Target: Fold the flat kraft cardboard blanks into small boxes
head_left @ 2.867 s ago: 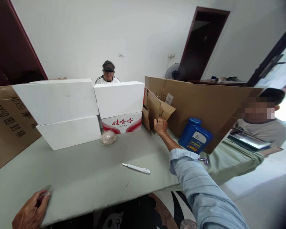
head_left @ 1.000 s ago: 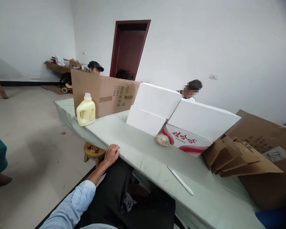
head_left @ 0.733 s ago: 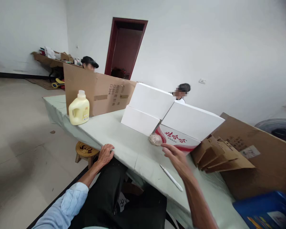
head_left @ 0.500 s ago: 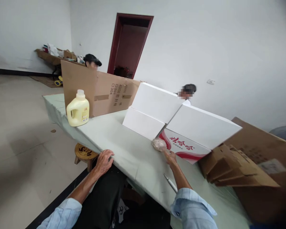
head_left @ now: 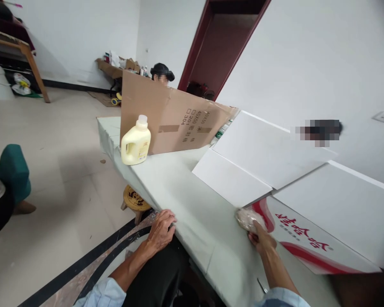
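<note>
My right hand grips a clear, shiny plastic bundle on the table; its exact kind is hard to make out. Right behind the bundle stands a white carton with red lettering and a red wave, its white flaps raised. Over the near edge of the cloth-covered table rests my left hand, holding nothing, fingers loosely bent and apart. A thin metal tool lies by my right forearm, mostly hidden by the sleeve.
A yellow detergent jug stands near the left table edge, before a tall brown cardboard box. Two people sit behind the boxes. A wooden stool stands beside the table. A teal chair is at far left.
The view has swung left and come nearer the table. My right hand has closed further over the plastic bundle. My left hand stays at the table edge.
</note>
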`<state>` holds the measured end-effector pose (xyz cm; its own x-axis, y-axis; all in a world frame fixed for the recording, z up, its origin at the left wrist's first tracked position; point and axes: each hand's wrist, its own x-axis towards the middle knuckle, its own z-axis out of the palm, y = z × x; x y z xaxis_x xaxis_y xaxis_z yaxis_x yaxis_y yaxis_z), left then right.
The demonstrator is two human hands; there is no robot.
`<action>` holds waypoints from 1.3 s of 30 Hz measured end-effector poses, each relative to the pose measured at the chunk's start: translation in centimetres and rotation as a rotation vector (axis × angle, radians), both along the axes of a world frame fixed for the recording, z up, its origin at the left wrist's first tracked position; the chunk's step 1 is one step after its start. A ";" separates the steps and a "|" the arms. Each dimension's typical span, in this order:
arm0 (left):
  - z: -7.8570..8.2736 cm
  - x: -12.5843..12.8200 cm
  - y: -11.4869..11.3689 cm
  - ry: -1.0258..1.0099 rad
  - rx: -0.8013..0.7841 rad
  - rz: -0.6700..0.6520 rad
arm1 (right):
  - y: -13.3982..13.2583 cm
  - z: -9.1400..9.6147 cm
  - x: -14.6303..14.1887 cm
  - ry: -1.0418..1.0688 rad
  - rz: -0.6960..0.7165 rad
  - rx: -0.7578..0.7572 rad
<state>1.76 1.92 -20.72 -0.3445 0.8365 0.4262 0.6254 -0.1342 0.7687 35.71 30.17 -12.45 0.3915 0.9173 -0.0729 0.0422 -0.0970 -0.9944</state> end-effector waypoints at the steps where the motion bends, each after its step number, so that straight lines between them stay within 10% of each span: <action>1: 0.2 -0.1 0.0 -0.012 -0.008 -0.007 | -0.7 0.1 -0.1 0.001 -0.022 -0.039; 5: 1.3 0.5 0.1 -0.174 -0.031 -0.045 | -5.9 0.4 -1.0 0.043 -0.001 -0.107; 12: 5.4 4.3 0.2 -1.033 -0.124 -0.408 | -21.3 0.1 -5.9 0.077 0.401 0.049; 17: 6.3 6.7 -1.6 -1.009 -0.150 -0.505 | -28.8 -0.6 -7.7 -0.026 0.489 0.127; 33: 9.7 8.1 -6.3 -0.601 -0.084 -0.582 | -36.2 0.2 -8.4 0.088 0.382 0.320; 39: 12.5 5.5 -5.9 -0.572 -0.147 -0.808 | -37.3 1.8 -8.4 0.122 0.681 0.266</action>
